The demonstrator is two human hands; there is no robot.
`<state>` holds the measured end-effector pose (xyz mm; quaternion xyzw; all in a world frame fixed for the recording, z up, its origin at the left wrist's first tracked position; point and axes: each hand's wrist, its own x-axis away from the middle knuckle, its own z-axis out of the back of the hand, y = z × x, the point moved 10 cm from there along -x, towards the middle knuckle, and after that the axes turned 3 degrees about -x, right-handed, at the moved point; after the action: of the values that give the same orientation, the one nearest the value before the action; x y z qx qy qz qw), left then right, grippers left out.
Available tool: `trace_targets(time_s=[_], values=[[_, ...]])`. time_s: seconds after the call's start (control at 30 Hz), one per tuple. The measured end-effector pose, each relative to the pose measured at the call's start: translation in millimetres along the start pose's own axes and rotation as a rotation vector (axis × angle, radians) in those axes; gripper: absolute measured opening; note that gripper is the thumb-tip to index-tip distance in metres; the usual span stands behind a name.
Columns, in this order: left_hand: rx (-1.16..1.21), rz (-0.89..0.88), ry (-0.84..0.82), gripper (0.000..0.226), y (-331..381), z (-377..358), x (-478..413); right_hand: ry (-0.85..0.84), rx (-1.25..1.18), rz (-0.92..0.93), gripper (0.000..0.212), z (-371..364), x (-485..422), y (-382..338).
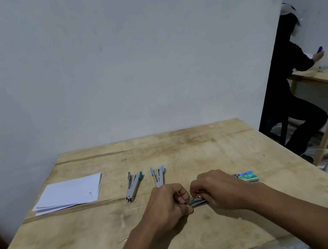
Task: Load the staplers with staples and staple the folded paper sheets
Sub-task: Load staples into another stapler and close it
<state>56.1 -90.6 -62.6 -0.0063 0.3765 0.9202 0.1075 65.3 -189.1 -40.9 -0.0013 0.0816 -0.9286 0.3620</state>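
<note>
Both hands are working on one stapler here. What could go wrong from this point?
1. The left hand and right hand crowd the small stapler, fingers curled at its metal middle; a fingertip might get pinched or staples spill.
2. The staple box lies just beyond the right hand and could get knocked.
3. The blue stapler lies open just beyond the left hand and could be nudged.

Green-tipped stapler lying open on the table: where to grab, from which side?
Probably the grey body of the green-tipped stapler, just beyond its near joined end, pinched from above across its width. The arms splay into a V toward the far green tips, so only the near part is narrow.
</note>
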Motion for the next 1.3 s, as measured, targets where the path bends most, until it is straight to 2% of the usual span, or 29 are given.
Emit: trace_targets(time_s=[0.13, 0.43, 0.7, 0.83, 1.03, 1.3], values=[[0.002, 0.000, -0.004, 0.014, -1, 0, 0, 0.015, -0.037, 0.012, 0.027, 0, 5, -1], [-0.011, 0.001, -0.004, 0.016, 0, 0, 0, -0.057, -0.174, -0.093, 0.014, 2, -1, 9], [-0.022, 0.004, 0.001, 0.018, 0, 0, 0, -0.130, -0.020, 0.009, 0.024, -1, -2, -1], [-0.024, 0.011, -0.010, 0.018, 0, -1, 0, -0.150, -0.026, 0.007, 0.029, -1, -5, 0], [-0.014, 0.009, -0.009, 0.022, 1, -1, -1, -0.068, -0.161, -0.041, 0.025, 11, -4, 1], [-0.001, 0.012, -0.011, 0.017, -1, -1, -1, -0.068, -0.041, 0.035, 0.026, 8, -1, -11]])
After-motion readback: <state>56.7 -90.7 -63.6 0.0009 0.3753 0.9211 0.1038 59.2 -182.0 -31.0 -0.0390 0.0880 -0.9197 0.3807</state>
